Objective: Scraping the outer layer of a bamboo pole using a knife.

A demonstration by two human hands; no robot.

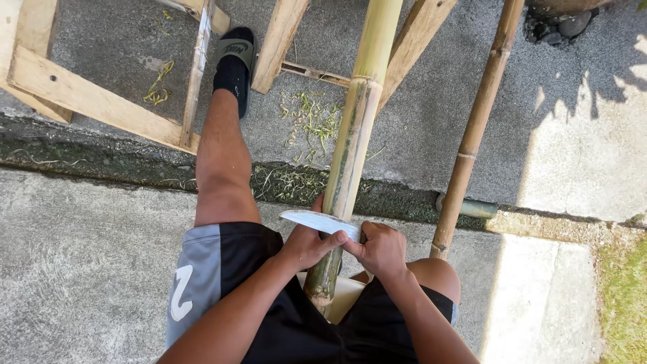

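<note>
Right hand (381,251) grips knife (322,222) handle; left hand (304,244) presses blade across green-yellow, partly scraped bamboo pole (353,135).

The left hand (304,244) and right hand (381,248) grip a broad, pale metal knife blade (321,222) laid crosswise against a thick green-yellow bamboo pole (353,141) that runs up and away from between the person's knees. The left thumb rests against the pole just above the blade. Thin green bamboo shavings (313,118) lie on the concrete floor (81,256) beyond the hands. A slimmer brown bamboo pole (475,128) leans to the right of the hands, and a pale wooden frame (94,101) stands to their upper left.
</note>
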